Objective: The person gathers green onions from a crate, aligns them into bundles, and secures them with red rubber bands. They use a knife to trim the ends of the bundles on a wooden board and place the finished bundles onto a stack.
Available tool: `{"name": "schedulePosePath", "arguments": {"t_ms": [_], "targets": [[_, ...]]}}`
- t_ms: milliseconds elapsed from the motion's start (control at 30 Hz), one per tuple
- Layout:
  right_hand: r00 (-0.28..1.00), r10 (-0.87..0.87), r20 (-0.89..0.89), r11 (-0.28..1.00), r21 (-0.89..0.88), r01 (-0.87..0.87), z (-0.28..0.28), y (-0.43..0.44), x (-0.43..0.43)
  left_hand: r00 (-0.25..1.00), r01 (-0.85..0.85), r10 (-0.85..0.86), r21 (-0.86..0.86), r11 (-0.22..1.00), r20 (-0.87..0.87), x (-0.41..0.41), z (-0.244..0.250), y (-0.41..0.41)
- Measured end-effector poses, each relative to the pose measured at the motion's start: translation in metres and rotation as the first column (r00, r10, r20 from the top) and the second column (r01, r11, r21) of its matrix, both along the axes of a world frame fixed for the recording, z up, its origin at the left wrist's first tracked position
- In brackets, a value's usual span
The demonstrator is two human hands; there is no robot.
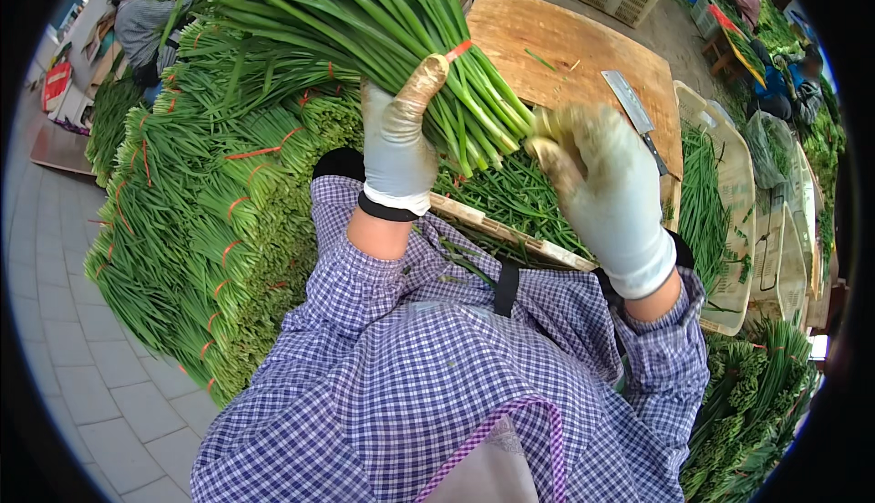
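Observation:
My left hand (402,144), in a soiled white glove, grips a bundle of green garlic chives (348,31) with the thumb across the stems. A red-orange tie (459,50) circles the bundle just beyond that thumb. The leaves fan out to the upper left, and the pale stem ends point right. My right hand (608,188), gloved too and blurred at the fingers, is curled at the stem ends; whether it pinches anything is unclear. Below the bundle, loose green leaves (526,206) fill a crate. A cleaver (629,103) with a black handle lies on the wooden board (581,42).
Tied chive bundles (232,229) are piled high at my left beside the tiled floor (89,339). To my right stand a pale plastic crate (735,229) of greens and more bundles (745,393). Other people (140,24) sit in the background.

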State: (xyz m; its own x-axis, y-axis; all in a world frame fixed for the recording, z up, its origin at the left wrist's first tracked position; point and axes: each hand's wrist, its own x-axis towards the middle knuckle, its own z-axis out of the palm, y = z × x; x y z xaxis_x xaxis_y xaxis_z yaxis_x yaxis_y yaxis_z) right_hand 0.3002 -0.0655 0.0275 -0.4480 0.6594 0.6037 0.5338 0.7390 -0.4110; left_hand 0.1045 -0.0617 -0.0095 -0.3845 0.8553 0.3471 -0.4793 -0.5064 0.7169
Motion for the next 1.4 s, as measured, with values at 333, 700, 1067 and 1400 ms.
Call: {"name": "schedulePosePath", "arguments": {"t_ms": [333,700,1067,1400], "targets": [[0.996,0.087,-0.038,0.827,-0.555,-0.093,-0.008,0.035,0.032,0.981,0.172,-0.175,-0.048,0.984,-0.08,-0.01,0.005,-0.001],[0.108,-0.431,-0.896,0.494,-0.335,-0.802,-0.1,0.072,-0.011,0.661,0.024,-0.195,-0.239,0.971,-0.724,0.014,0.007,0.012],[0.379,-0.47,-0.797,0.298,-0.548,-0.782,-0.102,0.047,0.025,0.639,0.769,-0.678,-0.277,0.576,0.364,0.056,-0.071,0.007],[0.939,-0.008,-0.343,0.911,-0.39,-0.134,-0.054,0.012,0.067,0.926,0.373,-0.332,-0.293,0.88,0.182,0.049,-0.061,0.002]]}}
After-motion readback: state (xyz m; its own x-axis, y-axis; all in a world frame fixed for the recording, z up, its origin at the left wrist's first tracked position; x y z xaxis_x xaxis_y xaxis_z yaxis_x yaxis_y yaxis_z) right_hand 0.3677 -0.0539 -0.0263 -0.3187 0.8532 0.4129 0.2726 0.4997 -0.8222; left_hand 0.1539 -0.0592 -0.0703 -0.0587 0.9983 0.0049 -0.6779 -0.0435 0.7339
